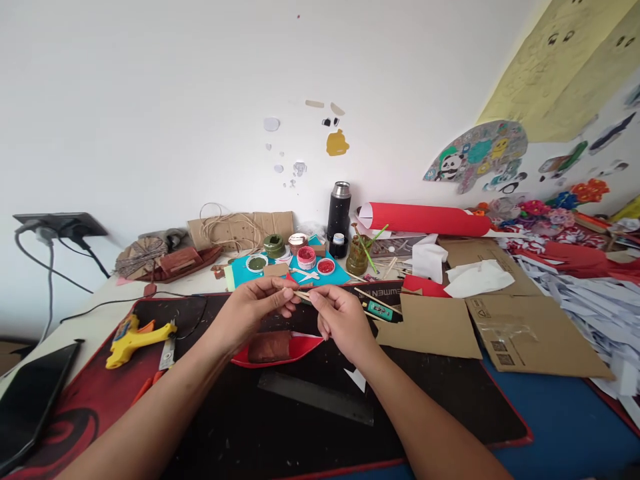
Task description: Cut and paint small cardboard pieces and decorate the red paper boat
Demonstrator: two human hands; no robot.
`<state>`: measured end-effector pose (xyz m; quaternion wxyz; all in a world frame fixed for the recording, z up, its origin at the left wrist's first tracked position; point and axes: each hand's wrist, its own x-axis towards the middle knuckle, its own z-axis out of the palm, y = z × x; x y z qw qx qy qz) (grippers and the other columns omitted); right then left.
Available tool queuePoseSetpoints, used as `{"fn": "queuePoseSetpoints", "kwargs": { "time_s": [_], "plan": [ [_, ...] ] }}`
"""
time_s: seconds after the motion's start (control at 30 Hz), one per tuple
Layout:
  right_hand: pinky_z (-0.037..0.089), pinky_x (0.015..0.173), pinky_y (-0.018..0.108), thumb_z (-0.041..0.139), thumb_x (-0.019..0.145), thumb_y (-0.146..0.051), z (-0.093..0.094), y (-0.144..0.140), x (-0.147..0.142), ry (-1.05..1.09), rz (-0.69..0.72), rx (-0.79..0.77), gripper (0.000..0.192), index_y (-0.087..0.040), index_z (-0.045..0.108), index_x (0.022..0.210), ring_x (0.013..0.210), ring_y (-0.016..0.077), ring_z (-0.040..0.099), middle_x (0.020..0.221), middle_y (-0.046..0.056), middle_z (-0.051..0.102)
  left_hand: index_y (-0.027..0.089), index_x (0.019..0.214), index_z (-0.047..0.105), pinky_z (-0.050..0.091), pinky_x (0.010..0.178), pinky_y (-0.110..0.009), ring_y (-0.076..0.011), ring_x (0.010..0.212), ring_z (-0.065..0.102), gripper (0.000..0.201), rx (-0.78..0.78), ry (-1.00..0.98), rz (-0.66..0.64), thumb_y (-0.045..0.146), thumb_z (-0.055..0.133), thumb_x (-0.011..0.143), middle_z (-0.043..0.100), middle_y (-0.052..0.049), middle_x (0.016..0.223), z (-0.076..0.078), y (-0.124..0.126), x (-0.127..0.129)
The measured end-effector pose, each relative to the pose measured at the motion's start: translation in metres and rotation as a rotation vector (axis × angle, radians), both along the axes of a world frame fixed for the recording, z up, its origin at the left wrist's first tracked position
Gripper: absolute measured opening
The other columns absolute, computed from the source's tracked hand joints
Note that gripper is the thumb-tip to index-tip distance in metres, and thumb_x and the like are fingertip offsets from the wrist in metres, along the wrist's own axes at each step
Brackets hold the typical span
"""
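Fingers of both my hands meet on a thin pale wooden stick (301, 295), held level above the black work mat (440, 393). My left hand (257, 308) pinches the stick's left end between thumb and fingertips, pressed together on it. My right hand (340, 319) pinches its right part the same way, the other fingers curled in toward the palm. The stick bridges the small gap between the two hands, in the air and touching nothing else.

Directly below my hands, on the mat, lies a red boat-shaped paper hull (300, 350) with a brown block (270, 347) sitting inside its left half. Just nearer to me lies a dark flat ruler (316, 398), slanted on the mat, and beside its right end a small white paper scrap (358, 379).

At the mat's left edge rests a yellow glue gun (131, 339), with a tool (167, 352) just right of it that I cannot make out clearly. To the right of my right hand lie flat pieces of brown cardboard (433, 327), one overlapping the mat. Behind my hands, on a turquoise sheet (240, 273), stand small round pots of red glitter (307, 256) and green powder (257, 263). A black thermos flask (339, 210) stands upright farther back, next to a long roll of red corrugated paper (430, 219) by the wall.
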<state>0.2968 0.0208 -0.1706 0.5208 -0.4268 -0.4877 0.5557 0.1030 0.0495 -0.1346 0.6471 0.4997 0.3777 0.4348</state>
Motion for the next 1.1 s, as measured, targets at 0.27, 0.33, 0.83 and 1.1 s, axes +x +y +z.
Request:
{"fn": "queuePoseSetpoints", "kwargs": {
  "time_s": [0.27, 0.33, 0.83, 1.1],
  "plan": [
    [0.034, 0.043, 0.024, 0.067, 0.094, -0.056, 0.001, -0.004, 0.0, -0.084, 0.117, -0.016, 0.037, -0.019, 0.069, 0.097, 0.038, 0.0111, 0.047, 0.047, -0.01, 0.05, 0.019, 0.092, 0.08, 0.054, 0.066, -0.025, -0.0145, 0.071, 0.066, 0.043, 0.175, 0.163, 0.049, 0.059, 0.089, 0.08, 0.073, -0.002, 0.077, 0.0, 0.0, 0.001],
    [0.034, 0.044, 0.024, 0.067, 0.094, -0.055, 0.003, -0.005, 0.0, -0.114, 0.129, -0.012, 0.035, -0.02, 0.069, 0.096, 0.039, 0.011, 0.047, 0.049, -0.01, 0.052, 0.019, 0.09, 0.078, 0.052, 0.065, -0.025, -0.0144, 0.07, 0.063, 0.043, 0.204, 0.189, 0.035, 0.06, 0.087, 0.082, 0.071, -0.001, 0.075, 0.002, -0.001, 0.0],
    [0.041, 0.059, 0.028, 0.063, 0.1, -0.043, -0.002, -0.002, 0.004, -0.411, 0.037, 0.109, 0.026, -0.021, 0.076, 0.092, 0.06, 0.0166, 0.06, 0.067, -0.001, 0.068, 0.019, 0.084, 0.073, 0.048, 0.069, -0.027, -0.0144, 0.071, 0.057, 0.045, 0.303, 0.304, 0.131, 0.062, 0.084, 0.083, 0.065, 0.0, 0.077, 0.015, 0.002, -0.014],
    [0.034, 0.062, 0.031, 0.066, 0.1, -0.027, -0.006, 0.001, 0.007, -0.984, 0.052, 0.18, 0.017, -0.024, 0.082, 0.095, 0.063, 0.0186, 0.062, 0.072, 0.001, 0.074, 0.018, 0.085, 0.074, 0.052, 0.073, -0.03, -0.0186, 0.073, 0.065, 0.048, 0.336, 0.325, 0.115, 0.066, 0.082, 0.084, 0.075, -0.005, 0.078, 0.033, 0.001, -0.023]
  ]
}}
